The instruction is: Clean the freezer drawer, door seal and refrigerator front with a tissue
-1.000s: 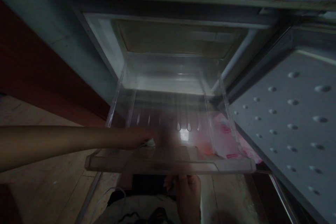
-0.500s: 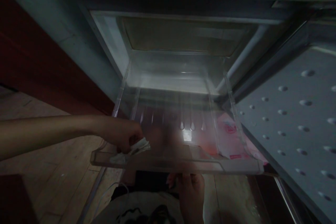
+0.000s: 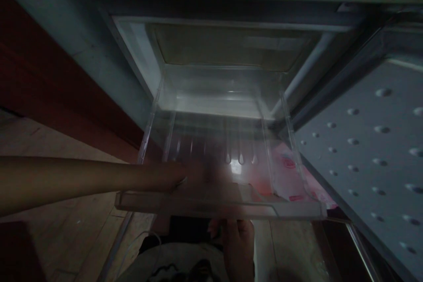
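Observation:
A clear plastic drawer [image 3: 211, 134] is pulled out of the open freezer compartment. My left hand [image 3: 170, 177] is inside it, low behind the front wall, with the fingers curled. Only a small white edge of a crumpled cloth or tissue [image 3: 181, 181] shows at the fingertips; the hand covers the rest. Below the drawer's front edge is my right hand [image 3: 237, 240], its fingers bent up against the underside of the front panel and partly hidden by it.
To the right the grey freezer door [image 3: 370, 150] stands open. A pink-and-white plastic bag [image 3: 287, 169] shows through the drawer's right side. A dark red wooden surface [image 3: 59, 83] runs along the left. Wooden flooring [image 3: 82, 224] lies below.
My left hand has moved right and turned inside the drawer, so the white cloth is now mostly hidden. My right hand stays at the front edge.

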Available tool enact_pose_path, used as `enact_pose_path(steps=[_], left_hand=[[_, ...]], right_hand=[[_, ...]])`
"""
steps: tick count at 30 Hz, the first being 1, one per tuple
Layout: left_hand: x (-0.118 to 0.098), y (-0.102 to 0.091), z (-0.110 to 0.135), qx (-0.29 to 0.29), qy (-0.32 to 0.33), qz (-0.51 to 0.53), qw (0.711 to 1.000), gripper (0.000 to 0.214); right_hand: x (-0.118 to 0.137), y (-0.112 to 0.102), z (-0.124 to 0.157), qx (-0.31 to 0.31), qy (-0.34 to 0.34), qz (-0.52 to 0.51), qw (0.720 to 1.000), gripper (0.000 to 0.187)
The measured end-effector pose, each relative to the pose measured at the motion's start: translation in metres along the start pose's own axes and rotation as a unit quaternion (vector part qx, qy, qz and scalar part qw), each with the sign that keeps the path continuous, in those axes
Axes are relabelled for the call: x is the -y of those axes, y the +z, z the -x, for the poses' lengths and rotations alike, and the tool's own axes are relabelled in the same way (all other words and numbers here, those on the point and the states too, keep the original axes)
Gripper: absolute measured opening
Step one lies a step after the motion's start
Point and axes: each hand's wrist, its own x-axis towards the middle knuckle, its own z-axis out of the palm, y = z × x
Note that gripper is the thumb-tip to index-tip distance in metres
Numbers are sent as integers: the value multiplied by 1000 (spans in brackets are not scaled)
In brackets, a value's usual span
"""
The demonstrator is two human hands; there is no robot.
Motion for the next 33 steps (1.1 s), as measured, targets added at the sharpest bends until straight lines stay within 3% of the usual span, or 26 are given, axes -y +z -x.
enact_pose_path(steps=[3, 8, 13, 16, 19, 23, 29, 31, 33], left_hand=[[2, -4, -6, 48, -4, -50, 998, 9], [-4, -31, 1, 154, 31, 36, 987, 14], [-17, -73, 16, 296, 14, 158, 942, 22], [-21, -86, 22, 332, 14, 212, 919, 25], [-24, -88, 25, 313, 12, 184, 931, 22], [-31, -84, 26, 266, 16, 74, 961, 21], [-24, -68, 25, 251, 41, -83, 963, 19], [-15, -56, 23, 218, 64, -125, 966, 20], [-4, -42, 20, 148, 85, -151, 974, 19]], right_hand=[[-2, -3, -2, 17, -19, 14, 1000, 43], [5, 5, 0, -21, -24, 3, 999, 46], [9, 11, 3, -44, -5, -30, 999, 45], [10, 11, 3, -49, 3, -26, 998, 46], [11, 11, 3, -46, 4, -12, 999, 48], [7, 10, 4, -50, 8, -33, 998, 42], [-4, 6, 1, -42, -20, -24, 999, 40], [-3, 6, 1, -41, -18, -18, 999, 40], [1, 8, 2, -46, -7, -15, 999, 40]])
